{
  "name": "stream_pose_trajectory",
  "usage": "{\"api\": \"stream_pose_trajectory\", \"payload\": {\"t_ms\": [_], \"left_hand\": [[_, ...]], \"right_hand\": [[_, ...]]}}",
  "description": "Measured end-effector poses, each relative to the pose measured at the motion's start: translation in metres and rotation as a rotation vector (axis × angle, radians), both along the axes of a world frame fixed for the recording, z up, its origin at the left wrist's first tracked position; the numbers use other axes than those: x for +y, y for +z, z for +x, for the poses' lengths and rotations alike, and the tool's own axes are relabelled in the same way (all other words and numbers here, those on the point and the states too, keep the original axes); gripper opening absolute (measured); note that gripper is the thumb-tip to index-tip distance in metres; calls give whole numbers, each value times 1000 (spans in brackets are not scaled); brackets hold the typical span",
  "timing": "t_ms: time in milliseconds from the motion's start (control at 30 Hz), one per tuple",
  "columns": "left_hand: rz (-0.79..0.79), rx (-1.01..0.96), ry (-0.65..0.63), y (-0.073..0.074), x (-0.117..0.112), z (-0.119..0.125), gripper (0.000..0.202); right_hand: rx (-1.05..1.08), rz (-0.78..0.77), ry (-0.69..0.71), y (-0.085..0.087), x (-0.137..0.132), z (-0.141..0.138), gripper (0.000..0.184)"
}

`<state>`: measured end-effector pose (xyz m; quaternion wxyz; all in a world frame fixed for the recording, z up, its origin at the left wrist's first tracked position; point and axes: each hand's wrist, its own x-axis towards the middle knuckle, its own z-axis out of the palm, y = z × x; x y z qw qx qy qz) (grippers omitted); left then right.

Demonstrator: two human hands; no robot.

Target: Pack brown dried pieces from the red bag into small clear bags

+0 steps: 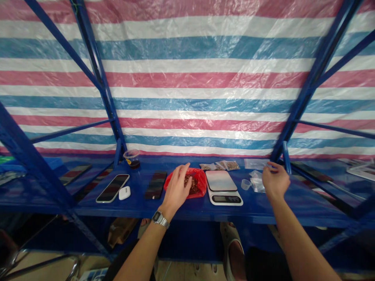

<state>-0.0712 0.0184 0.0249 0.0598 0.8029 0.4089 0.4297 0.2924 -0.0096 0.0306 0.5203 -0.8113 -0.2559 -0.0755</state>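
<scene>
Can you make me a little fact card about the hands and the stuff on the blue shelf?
Left hand: over the red bag of brown bits
Right hand: at the clear plastic bags; grip unclear
Right of red bag: white scale
Behind scale: small filled bags
Left wrist: watch
Far left: light-edged phone, white case

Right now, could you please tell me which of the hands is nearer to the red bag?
Left: the left hand is over the red bag; the right hand is rightward, beyond the scale.
</scene>
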Motion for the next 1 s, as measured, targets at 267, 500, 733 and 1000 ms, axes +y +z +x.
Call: {"api": "stream_pose_trajectory", "payload": {"t_ms": [267,500,733,1000], "left_hand": [[34,1,30,8,-4,-1,47],[42,-19,31,7,1,6,45],[28,-46,-22,2,1,23,44],[-5,-46,0,-5,4,27,43]], "right_hand": [[-383,-442,164,-55,-21,45,47],[-379,-665,265,-65,-13,63,43],[-456,-439,380,-37,24,6,38],[-300,-678,568,-35,87,-45,67]]}}
